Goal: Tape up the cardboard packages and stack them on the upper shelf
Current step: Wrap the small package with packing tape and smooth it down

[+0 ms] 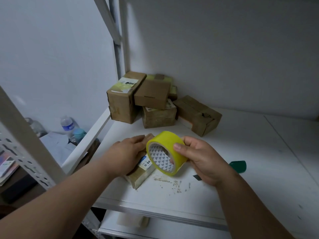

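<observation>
1. A small cardboard package (140,171) lies flat near the front edge of the white shelf (241,169), under my left hand.
2. My left hand (126,152) rests palm down on the package, fingers straight and together.
3. My right hand (198,157) grips a roll of yellow tape (165,151) just above the package's right end, thumb on the outer band and fingers curled round the far side.
4. The roll's inner core is printed with small dark triangles.
5. A white label with a barcode (146,163) shows on the package; its letters are too blurred to read.
6. Behind, in the shelf's back corner, sits a pile of taped cardboard boxes (151,99), one leaning on others.
7. A green object (238,166) lies right of my right hand, and crumbs of debris (169,182) speckle the shelf.
8. To the left, beyond the shelf frame, stands a plastic water bottle (67,125).
</observation>
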`<state>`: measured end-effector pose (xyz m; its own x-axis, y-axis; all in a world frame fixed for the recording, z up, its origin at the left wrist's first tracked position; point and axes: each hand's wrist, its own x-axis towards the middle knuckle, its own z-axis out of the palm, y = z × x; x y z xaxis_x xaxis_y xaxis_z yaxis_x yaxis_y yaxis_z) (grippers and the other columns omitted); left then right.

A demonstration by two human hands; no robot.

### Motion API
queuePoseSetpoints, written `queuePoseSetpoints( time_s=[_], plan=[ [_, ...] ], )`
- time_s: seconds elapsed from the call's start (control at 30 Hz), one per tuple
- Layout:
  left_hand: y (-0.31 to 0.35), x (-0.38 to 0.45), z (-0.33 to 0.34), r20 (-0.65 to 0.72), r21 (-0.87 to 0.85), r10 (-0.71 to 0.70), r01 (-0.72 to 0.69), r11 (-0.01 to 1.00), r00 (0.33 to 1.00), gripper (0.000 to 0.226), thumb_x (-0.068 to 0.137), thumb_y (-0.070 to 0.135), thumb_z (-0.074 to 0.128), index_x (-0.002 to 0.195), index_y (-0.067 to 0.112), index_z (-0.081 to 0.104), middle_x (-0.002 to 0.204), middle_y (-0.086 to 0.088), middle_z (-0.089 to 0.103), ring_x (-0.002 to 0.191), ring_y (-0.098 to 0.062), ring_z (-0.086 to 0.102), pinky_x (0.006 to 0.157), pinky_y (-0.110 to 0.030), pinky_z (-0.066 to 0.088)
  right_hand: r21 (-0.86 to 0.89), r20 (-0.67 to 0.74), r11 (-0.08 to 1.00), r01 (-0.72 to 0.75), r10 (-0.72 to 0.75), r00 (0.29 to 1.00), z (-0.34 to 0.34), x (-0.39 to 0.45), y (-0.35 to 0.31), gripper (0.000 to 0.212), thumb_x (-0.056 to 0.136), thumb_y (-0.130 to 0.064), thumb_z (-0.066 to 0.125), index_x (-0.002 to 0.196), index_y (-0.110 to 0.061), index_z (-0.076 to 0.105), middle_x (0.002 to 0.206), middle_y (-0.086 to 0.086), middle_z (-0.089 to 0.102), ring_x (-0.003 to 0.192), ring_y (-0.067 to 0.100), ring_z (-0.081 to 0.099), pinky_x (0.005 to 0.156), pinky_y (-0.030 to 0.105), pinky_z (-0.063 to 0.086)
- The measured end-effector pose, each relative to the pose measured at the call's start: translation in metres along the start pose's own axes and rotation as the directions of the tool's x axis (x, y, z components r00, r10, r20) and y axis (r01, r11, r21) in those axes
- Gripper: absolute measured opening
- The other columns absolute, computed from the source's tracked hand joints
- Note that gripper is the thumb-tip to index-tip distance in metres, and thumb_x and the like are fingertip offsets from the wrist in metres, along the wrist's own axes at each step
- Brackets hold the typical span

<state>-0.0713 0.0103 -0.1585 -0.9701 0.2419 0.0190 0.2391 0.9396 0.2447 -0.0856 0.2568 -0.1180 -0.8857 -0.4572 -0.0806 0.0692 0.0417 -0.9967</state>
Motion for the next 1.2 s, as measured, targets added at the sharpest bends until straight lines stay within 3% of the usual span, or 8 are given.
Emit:
queuePoseSetpoints(
  time_s=[0.1,0.27,0.43,0.6,0.73,0.9,1.07,1.2],
  plan=[
    [-0.005,-0.001,0.008,0.122,-0.014,0.004,-0.002,1.000,0.993,0.088,0.077,0.083,0.001,0.152,0.044,0.025,0.165,0.013,-0.003,0.152,-0.019,0.005,0.117,-0.048,0.029,-0.108,0.011,0.994,-0.008,0.010,1.000,0.009,0.004,0.000,0.067,0.072,-0.070,0.070,0.099,-0.008,0.070,0.090,0.015,0.075,0.089,0.031,0.070,0.098,0.050,0.050],
    [0.007,-0.004,-0.006,0.239,0.147,0.016,-0.052,0.988,0.971,0.118,0.052,0.090,-0.029,0.156,0.039,-0.003,0.163,0.015,-0.017,0.147,-0.017,-0.028,0.122,-0.048,-0.006,-0.033,0.017,0.999,-0.025,0.025,1.000,0.010,0.012,0.006,0.051,0.083,-0.061,0.062,0.098,-0.014,0.076,0.096,0.015,0.076,0.100,0.032,0.070,0.103,0.046,0.048],
    [0.012,-0.004,-0.012,0.332,0.170,-0.006,-0.053,0.984,0.943,0.121,0.050,0.101,0.002,0.152,0.040,-0.019,0.158,0.014,-0.030,0.143,-0.015,-0.033,0.120,-0.052,-0.010,0.118,0.001,0.993,0.009,-0.010,1.000,0.002,0.014,0.006,0.022,0.077,-0.029,0.063,0.078,-0.013,0.078,0.082,0.011,0.073,0.080,0.020,0.068,0.079,0.028,0.054],
    [0.015,-0.005,-0.012,0.351,0.199,-0.072,0.001,0.980,0.934,0.123,0.052,0.097,0.007,0.151,0.030,-0.024,0.149,0.017,-0.038,0.145,-0.015,-0.030,0.121,-0.052,-0.009,0.058,-0.046,0.998,-0.005,0.007,0.999,-0.011,0.004,0.004,0.023,0.075,-0.036,0.068,0.080,-0.016,0.078,0.084,0.013,0.073,0.080,0.026,0.067,0.084,0.041,0.051],
    [0.017,-0.005,-0.013,0.365,0.225,-0.095,0.011,0.974,0.926,0.119,0.056,0.095,0.008,0.150,0.030,-0.025,0.148,0.016,-0.039,0.146,-0.017,-0.029,0.121,-0.051,-0.009,-0.049,-0.009,0.996,-0.080,0.080,0.997,-0.032,-0.013,0.006,0.049,0.066,-0.049,0.074,0.078,-0.001,0.066,0.075,0.017,0.063,0.069,0.030,0.060,0.071,0.039,0.047],
    [0.027,-0.004,-0.011,0.302,0.396,-0.107,-0.023,0.918,0.947,0.097,0.084,0.081,0.012,0.151,0.021,-0.024,0.151,0.006,-0.037,0.144,-0.018,-0.032,0.121,-0.048,-0.013,-0.129,-0.048,0.981,-0.148,0.143,0.989,-0.032,-0.018,0.015,0.030,0.086,-0.033,0.072,0.064,-0.017,0.059,0.062,0.005,0.053,0.063,0.022,0.053,0.065,0.032,0.042],
    [0.041,-0.009,-0.001,0.291,0.305,-0.064,-0.029,0.952,0.955,0.102,0.062,0.066,-0.013,0.154,0.022,-0.020,0.160,-0.002,-0.029,0.142,-0.013,-0.032,0.119,-0.037,-0.012,-0.226,-0.036,0.965,-0.135,0.130,0.991,-0.027,-0.019,0.021,0.033,0.075,-0.050,0.065,0.063,-0.021,0.054,0.065,0.002,0.051,0.067,0.020,0.052,0.070,0.035,0.039],
    [0.047,-0.006,-0.011,0.356,0.255,-0.115,0.022,0.967,0.927,0.072,0.098,0.056,0.023,0.155,0.031,-0.016,0.161,0.000,-0.028,0.146,-0.017,-0.028,0.121,-0.050,-0.002,-0.195,-0.044,0.971,-0.134,0.128,0.991,-0.030,-0.023,0.024,0.030,0.080,-0.047,0.064,0.061,-0.024,0.062,0.064,-0.001,0.057,0.068,0.019,0.056,0.072,0.036,0.042]
  ],
)
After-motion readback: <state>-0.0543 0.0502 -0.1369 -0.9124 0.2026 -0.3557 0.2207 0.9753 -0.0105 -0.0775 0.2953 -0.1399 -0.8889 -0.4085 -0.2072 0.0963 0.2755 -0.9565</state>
